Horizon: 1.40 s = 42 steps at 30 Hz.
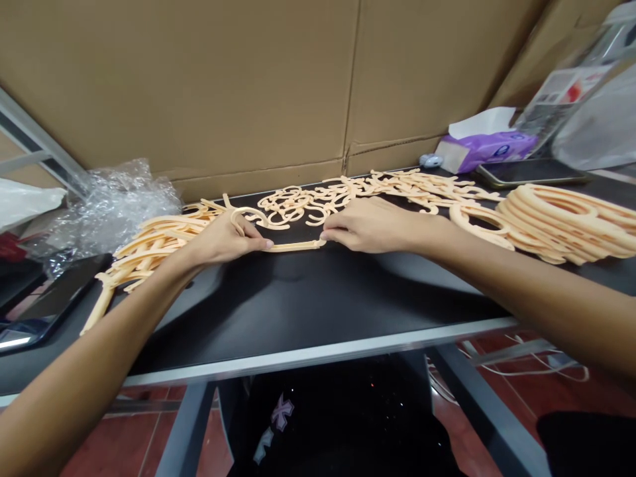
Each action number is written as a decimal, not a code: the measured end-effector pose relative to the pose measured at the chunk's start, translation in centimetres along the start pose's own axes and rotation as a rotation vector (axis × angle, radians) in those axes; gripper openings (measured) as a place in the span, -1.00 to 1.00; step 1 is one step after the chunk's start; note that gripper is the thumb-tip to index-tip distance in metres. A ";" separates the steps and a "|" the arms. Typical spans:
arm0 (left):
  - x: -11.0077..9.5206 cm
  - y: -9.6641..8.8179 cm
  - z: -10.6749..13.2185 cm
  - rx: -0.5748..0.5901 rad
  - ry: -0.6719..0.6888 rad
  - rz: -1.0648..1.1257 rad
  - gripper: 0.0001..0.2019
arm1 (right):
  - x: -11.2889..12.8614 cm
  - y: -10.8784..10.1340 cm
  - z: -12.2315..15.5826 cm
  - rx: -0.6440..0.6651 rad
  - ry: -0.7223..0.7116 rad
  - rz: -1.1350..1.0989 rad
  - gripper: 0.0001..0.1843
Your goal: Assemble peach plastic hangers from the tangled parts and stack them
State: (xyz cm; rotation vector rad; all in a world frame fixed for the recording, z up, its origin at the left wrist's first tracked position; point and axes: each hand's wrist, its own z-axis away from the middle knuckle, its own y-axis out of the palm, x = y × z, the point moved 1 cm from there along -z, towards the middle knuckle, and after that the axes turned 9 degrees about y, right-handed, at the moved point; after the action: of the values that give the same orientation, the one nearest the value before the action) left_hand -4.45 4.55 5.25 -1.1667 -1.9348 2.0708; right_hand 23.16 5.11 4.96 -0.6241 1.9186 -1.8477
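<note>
Between my two hands, just above the black tabletop, runs a slim beige plastic strip [295,247]. My left hand [223,237] pinches its left end with thumb and fingers. At the strip's right end, my right hand [370,224] is closed in a pinch on the tip; a small knob shows by the thumb. A curved beige hook-shaped piece [256,213] loops out by my left fingers; I cannot tell whether they hold it. Behind my hands lies a spread of small curved beige pieces [293,201]. Long beige arm-shaped pieces [161,237] are heaped beside my left forearm.
Stacked beige looped frames [561,222] stand at the right. Behind them are a dark phone [531,172], a purple tissue pack [489,149] and a clear plastic container [561,99]. Crumpled bubble wrap [119,202] sits back left. A cardboard wall [248,86] closes the table's far side.
</note>
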 end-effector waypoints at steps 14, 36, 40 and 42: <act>0.0 -0.1 -0.2 0.019 0.009 -0.020 -0.50 | 0.4 -0.1 0.3 -0.004 0.004 0.155 -0.51; -2.6 -2.2 1.6 -0.468 -0.212 -0.025 -0.61 | -3.9 -1.6 0.5 -0.370 0.149 -0.294 -0.54; -2.5 -2.2 1.7 -0.580 -0.217 0.122 -0.67 | -7.0 -1.3 0.3 -0.638 0.270 -0.267 -0.54; -2.4 -2.0 1.6 -0.585 -0.234 0.174 -0.69 | -8.1 -0.9 0.1 -0.649 0.293 -0.249 -0.52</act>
State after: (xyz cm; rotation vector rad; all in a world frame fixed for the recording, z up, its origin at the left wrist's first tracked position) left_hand -4.53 2.37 8.00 -1.2614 -2.7685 1.8315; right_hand 29.87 9.63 5.74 -0.8531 2.7804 -1.4856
